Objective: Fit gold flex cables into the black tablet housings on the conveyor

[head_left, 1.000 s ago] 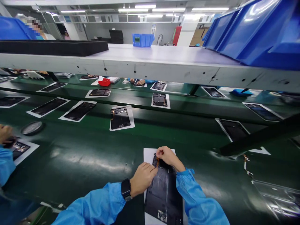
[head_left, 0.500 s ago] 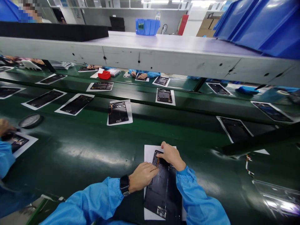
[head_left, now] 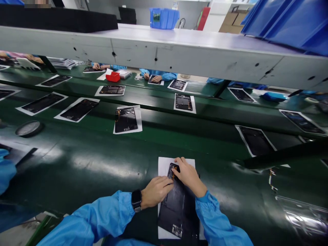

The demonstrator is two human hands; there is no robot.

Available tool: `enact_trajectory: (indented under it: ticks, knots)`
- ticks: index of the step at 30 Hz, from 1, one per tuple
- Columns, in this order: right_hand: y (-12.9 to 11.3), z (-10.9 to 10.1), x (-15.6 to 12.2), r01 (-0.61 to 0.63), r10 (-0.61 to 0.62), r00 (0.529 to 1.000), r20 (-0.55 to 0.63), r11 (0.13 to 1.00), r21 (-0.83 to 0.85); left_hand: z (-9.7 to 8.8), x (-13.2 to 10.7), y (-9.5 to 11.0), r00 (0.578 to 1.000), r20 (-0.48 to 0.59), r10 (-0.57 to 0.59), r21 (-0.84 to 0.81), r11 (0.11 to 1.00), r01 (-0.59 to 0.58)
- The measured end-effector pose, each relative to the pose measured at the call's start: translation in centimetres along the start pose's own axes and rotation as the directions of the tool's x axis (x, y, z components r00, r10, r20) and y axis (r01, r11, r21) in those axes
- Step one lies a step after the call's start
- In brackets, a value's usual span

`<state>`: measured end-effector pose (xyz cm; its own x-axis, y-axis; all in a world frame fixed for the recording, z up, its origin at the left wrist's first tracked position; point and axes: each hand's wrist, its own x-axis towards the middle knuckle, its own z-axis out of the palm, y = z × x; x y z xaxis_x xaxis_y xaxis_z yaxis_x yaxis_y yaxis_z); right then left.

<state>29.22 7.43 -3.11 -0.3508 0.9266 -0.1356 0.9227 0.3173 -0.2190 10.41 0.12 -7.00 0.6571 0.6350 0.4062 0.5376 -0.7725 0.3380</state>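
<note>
A black tablet-style back panel lies on a white paper sheet on the green conveyor belt. A thin orange flex strip shows near its top end. My left hand, with a black smartwatch on the wrist, rests its fingertips beside that strip. My right hand lies across the panel's upper end, fingers on the dark surface. Both hands hide part of the strip, so any grip is hidden.
Several more panels on paper sheets lie along the belts. A grey shelf crosses above, carrying a black foam tray and blue bins. A co-worker's blue sleeve enters at left, near a round dish.
The whole scene has slid upward in view. My right hand has shifted from pinching near the strip to lying flatter on the panel. The co-worker's hand at left has gone from view.
</note>
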Motion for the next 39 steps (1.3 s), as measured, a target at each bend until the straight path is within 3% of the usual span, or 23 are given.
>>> enact_trajectory:
  ticks: [7,11,30,39]
  knots:
    - [1.1,1.2,0.4,-0.008,0.012,0.996,-0.091,0.999,0.038,-0.1,0.2,0.0,0.995,-0.095,0.032,0.032,0.999,-0.029]
    - [1.6,1.5,0.5,-0.003,0.011,0.997,-0.082,0.995,0.098,-0.1,0.2,0.1,0.994,-0.112,0.019,0.028,0.999,-0.016]
    - [2.0,0.9,0.2,0.030,-0.021,0.998,-0.053,0.983,0.180,0.2,-0.3,0.2,0.985,0.160,0.058,0.104,0.992,-0.076]
    - [2.0,0.7,0.1,0.040,-0.029,0.997,-0.068,0.985,0.167,0.1,-0.2,0.1,0.987,0.144,0.072,0.108,0.990,-0.088]
